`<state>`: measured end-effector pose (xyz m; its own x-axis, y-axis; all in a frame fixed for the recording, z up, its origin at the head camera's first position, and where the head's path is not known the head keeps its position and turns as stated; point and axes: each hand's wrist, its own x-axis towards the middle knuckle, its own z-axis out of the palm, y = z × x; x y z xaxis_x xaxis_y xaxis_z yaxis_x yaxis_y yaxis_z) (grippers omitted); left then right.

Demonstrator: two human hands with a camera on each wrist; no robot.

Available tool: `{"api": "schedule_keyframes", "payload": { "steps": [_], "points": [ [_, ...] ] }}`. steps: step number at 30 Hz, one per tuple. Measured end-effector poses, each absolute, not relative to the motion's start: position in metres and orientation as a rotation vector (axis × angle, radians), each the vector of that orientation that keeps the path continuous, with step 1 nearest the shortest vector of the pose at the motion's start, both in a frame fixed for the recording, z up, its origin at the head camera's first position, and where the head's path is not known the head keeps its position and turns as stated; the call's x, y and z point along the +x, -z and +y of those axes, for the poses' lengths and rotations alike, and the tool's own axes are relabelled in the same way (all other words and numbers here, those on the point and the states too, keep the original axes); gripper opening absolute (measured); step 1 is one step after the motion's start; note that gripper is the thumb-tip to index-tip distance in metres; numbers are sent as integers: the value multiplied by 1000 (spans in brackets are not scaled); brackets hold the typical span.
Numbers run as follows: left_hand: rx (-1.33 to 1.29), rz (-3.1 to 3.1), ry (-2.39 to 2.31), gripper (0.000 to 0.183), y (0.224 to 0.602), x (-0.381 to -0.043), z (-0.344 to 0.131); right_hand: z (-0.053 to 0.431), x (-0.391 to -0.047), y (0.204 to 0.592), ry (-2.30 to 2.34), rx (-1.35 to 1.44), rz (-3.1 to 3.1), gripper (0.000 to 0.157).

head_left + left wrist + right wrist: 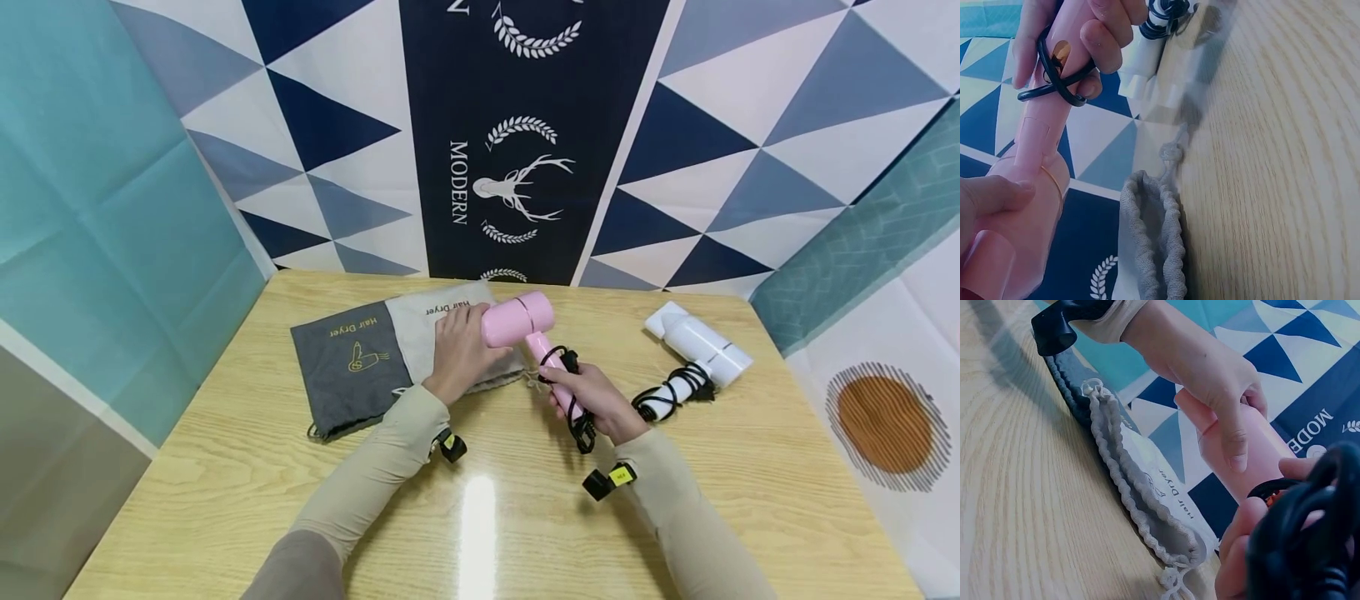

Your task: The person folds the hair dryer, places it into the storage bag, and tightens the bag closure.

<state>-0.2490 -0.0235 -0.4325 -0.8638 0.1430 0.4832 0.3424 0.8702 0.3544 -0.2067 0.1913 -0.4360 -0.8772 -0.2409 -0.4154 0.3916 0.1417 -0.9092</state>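
Note:
A pink hair dryer [519, 320] is held by both hands above the table. My left hand [459, 350] grips its barrel at the nozzle end, the thumb lying along the side in the left wrist view. Around the handle, with a black cord [1054, 81] looped over it, curl the fingers of my right hand [600, 400]. Under the left hand lies a light grey drawstring bag [416, 329] marked "Hair Dryer", partly hidden by that hand. Its gathered mouth [1129, 481] gapes slightly in the right wrist view.
A dark grey drawstring bag [322, 367] lies at the left, overlapped by the light one. On the right rests a white hair dryer [697, 342] with black cord wound round its handle. A patterned cloth wall [352, 125] stands behind the wooden table [405, 533].

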Motion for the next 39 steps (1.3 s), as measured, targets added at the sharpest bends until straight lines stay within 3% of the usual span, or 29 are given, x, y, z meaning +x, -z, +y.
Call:
{"api": "schedule_keyframes", "payload": {
  "steps": [24,39],
  "points": [
    [-360,-2709,656,80,434,-240,-26,187,-196,433,1772,147,2061,40],
    [-422,-2856,839,77,407,-248,-33,187,-191,425,1740,116,2123,36]
  ]
}}
